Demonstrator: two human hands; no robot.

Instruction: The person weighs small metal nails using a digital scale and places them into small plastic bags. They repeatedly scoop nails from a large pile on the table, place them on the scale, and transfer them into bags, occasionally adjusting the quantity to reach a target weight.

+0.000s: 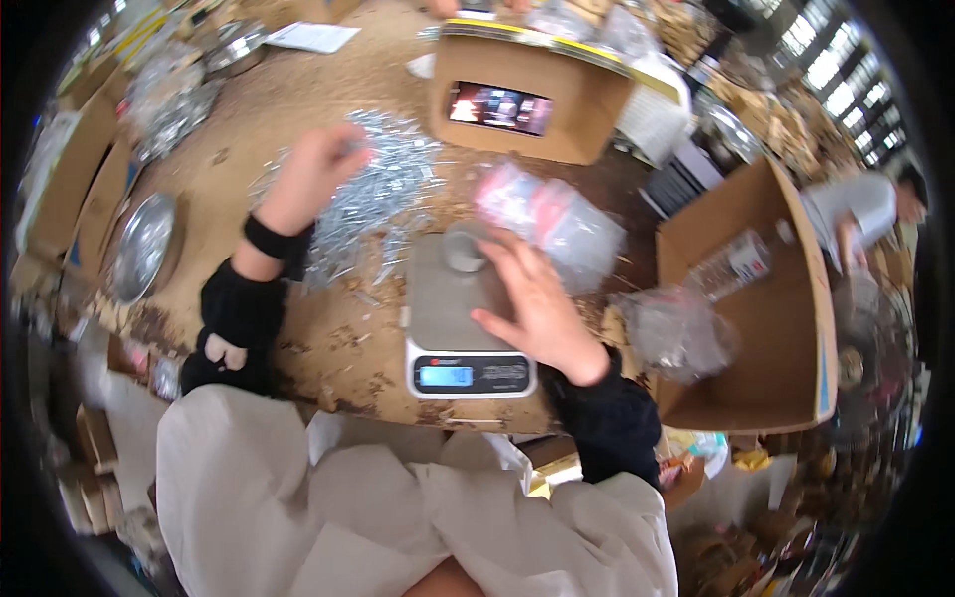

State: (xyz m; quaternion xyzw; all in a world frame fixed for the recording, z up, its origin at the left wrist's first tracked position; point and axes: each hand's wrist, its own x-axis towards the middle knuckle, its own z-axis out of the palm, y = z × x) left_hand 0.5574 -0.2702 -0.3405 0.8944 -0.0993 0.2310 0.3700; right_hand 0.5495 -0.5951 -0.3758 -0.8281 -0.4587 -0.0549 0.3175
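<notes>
My left hand (pixel 323 167), blurred, hovers over the far left side of a pile of small silvery metal pins (pixel 383 184), screws or nails. Its fingers are curled together; whatever they hold is too small to make out. A digital scale (pixel 448 313) with a grey top and lit blue display sits in front of me. On the far part of its plate stands a small round grey cup (pixel 464 249). My right hand (pixel 542 308) is over the plate's right side, fingers stretched out and spread, fingertips at the cup's right edge.
Clear plastic bags with pink marks (pixel 552 214) lie right of the scale. Beyond, a cardboard box (pixel 587 109) on its side holds a phone (pixel 500 108) showing a picture. A large open carton (pixel 746 378) stands right; a metal bowl (pixel 146 249) left. A person (pixel 856 214) is at far right.
</notes>
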